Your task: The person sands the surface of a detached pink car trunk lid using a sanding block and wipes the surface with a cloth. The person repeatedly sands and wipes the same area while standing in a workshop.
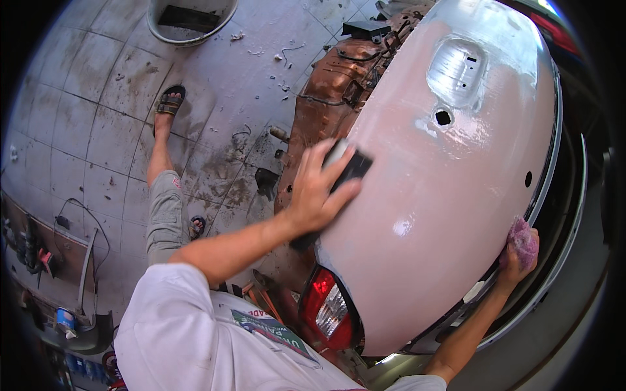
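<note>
My left hand [319,192] is wrapped over a long black sanding block [356,171], pressing it to the edge of a pinkish-beige car body panel [424,215]; hand and block are slightly blurred. The panel looks wet, with bare silvery metal around a recess [458,65] at its far end and a dark hole [443,117] beside that. On the right, my right hand [520,266] grips a wet-looking pink-purple sponge or cloth [522,242] at the panel's other edge. A red and clear tail light [329,309] sits at the near left corner.
Rusty-brown bodywork [336,78] lies exposed left of the panel. A white bucket [195,40] with a dark piece in it stands on the dirty tiled floor [117,78]. A loose bumper [91,335] and a blue-and-white can [66,320] are at lower left. My sandalled foot [171,101] is stretched out left.
</note>
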Action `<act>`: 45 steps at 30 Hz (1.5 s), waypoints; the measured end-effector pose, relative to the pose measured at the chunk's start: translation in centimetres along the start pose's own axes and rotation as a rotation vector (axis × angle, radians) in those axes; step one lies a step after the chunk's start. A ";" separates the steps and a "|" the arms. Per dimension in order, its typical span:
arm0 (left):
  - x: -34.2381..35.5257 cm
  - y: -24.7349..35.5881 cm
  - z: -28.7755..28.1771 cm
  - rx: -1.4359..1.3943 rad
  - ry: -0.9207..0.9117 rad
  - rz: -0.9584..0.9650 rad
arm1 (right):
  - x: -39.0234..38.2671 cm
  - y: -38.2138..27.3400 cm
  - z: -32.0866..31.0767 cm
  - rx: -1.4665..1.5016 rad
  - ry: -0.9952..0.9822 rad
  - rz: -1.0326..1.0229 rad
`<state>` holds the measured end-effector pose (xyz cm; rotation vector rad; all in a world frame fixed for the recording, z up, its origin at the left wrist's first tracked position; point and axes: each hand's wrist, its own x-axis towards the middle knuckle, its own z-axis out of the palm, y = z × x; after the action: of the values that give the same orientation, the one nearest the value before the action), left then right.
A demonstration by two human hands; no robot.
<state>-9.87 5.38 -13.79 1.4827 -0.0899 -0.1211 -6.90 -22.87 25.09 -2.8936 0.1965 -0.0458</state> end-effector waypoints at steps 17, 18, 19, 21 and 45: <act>-7.0 0.1 -1.5 0.024 -0.034 0.043 | 0.5 -1.7 0.7 -0.016 0.012 -0.038; -7.5 1.0 -2.2 0.022 -0.053 0.006 | 0.7 -1.5 0.9 -0.003 0.012 -0.028; -6.4 0.7 -2.2 0.023 -0.056 0.013 | 0.8 -1.4 1.3 -0.002 0.024 -0.022; -0.8 -0.8 -1.1 0.011 -0.073 0.025 | 0.3 -0.8 1.3 -0.005 0.023 -0.017; 12.7 -3.8 2.6 -0.051 0.145 0.097 | 0.7 -1.2 0.6 -0.019 0.006 -0.039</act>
<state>2.31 0.79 -17.52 1.4287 -0.0414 0.0620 -6.01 -21.68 24.80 -2.9163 0.1425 -0.0599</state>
